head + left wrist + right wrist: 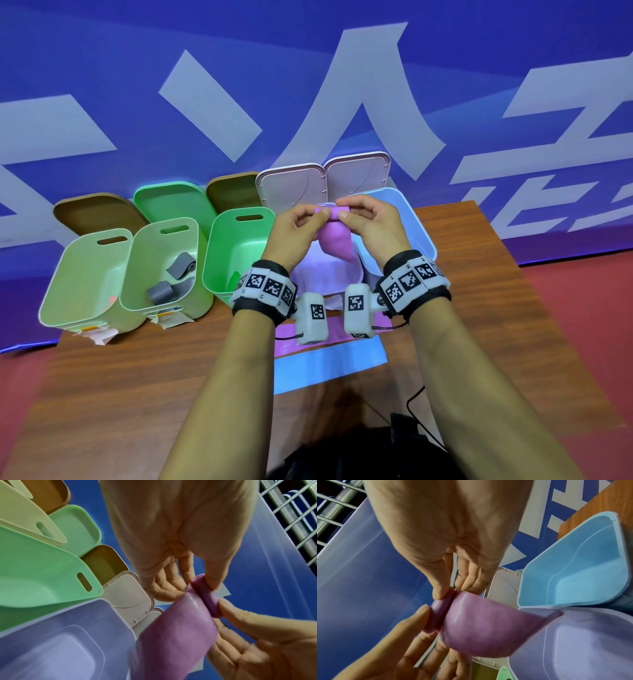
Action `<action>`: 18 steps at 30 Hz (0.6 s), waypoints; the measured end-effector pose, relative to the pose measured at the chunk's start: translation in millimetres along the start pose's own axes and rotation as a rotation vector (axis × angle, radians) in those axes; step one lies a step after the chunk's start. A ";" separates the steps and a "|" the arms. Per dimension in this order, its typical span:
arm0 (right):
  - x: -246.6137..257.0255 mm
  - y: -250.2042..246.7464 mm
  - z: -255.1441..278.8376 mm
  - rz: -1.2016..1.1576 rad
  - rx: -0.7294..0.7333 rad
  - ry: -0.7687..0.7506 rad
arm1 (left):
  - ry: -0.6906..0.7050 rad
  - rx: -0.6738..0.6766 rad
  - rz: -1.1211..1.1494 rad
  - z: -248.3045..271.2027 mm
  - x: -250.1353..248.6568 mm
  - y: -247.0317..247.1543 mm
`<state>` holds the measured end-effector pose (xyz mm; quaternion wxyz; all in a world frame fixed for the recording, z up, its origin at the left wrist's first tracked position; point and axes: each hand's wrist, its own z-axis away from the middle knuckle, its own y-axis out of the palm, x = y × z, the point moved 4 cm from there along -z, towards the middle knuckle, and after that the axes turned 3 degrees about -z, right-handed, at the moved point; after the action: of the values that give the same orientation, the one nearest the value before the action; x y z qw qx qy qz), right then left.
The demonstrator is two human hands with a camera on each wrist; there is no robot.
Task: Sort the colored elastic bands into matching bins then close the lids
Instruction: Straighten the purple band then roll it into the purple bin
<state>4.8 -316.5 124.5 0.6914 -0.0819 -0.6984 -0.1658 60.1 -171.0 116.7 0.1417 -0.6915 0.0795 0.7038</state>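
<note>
Along the counter's [137, 394] far edge the bins are standing open, lids tipped back so bands can drop in: the pale green one [85, 274] towards the left corner, the next already holding grey bands [178, 267]. The left hand [294, 233] and right hand [370, 226] are each pinching the purple band [334, 240], rolling it small over the lilac bin [325, 277] it matches

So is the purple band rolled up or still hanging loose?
Partly rolled: both hands pinch the purple band along its rolled top edge, while the rest hangs loose over the lilac bin.
</note>
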 end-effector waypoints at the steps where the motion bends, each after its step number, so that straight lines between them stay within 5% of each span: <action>1: -0.3 -0.3 0.2 -0.010 -0.001 0.007 | 0.010 0.005 0.007 0.6 -1.1 0.2; 10: -0.6 1.7 -0.1 -0.015 0.016 0.034 | 0.088 0.030 -0.007 4.3 -6.4 -0.5; 18: -2.2 2.8 -1.0 0.043 0.013 0.000 | 0.013 -0.003 0.005 3.0 -0.3 0.1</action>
<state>6.7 -314.0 122.7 0.6952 -0.0921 -0.6977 -0.1463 57.3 -170.2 117.1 0.1384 -0.6960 0.0811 0.6999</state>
